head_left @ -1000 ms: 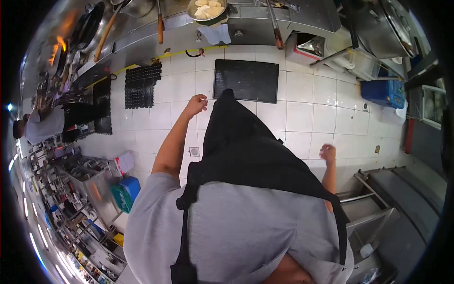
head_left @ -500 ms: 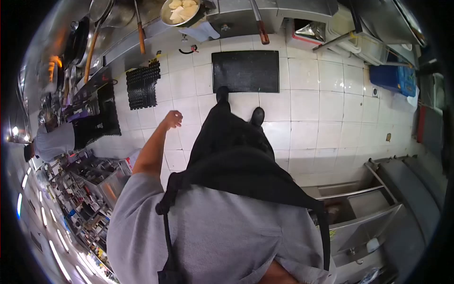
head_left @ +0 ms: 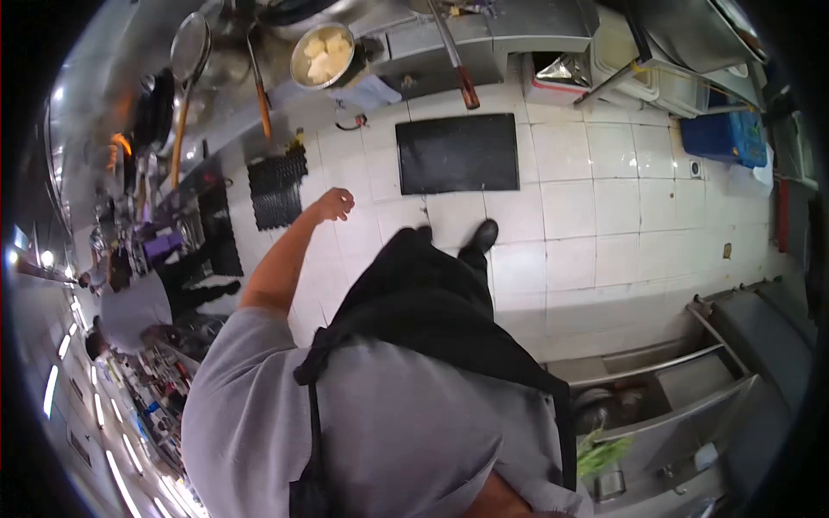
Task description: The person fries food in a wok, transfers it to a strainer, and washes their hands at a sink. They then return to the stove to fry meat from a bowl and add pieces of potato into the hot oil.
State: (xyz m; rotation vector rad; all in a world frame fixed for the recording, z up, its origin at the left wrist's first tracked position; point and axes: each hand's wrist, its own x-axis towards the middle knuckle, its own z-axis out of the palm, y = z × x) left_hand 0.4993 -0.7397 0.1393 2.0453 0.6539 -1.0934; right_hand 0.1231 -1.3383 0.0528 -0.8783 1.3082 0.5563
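My left hand (head_left: pixel 334 205) hangs at the end of my outstretched arm, above the white tiled floor. Its fingers are loosely curled and apart, with nothing seen in them. Closest to it is a black perforated floor mat (head_left: pixel 276 192) at its upper left. My right hand is out of view. A metal bowl (head_left: pixel 297 76) of pale chunks (head_left: pixel 324 57) rests on the steel counter, well beyond my left hand.
A solid black mat (head_left: pixel 458 154) lies before my feet. Long-handled pans and a strainer (head_left: pixel 190 47) line the counter at upper left. Another person (head_left: pixel 134 311) stands at left. A steel sink (head_left: pixel 691 380) with leafy greens (head_left: pixel 604 453) is at lower right.
My feet now stand farther from the solid black mat, one foot having come off its edge. My left hand has shifted slightly right. Leafy greens have come into view by the sink.
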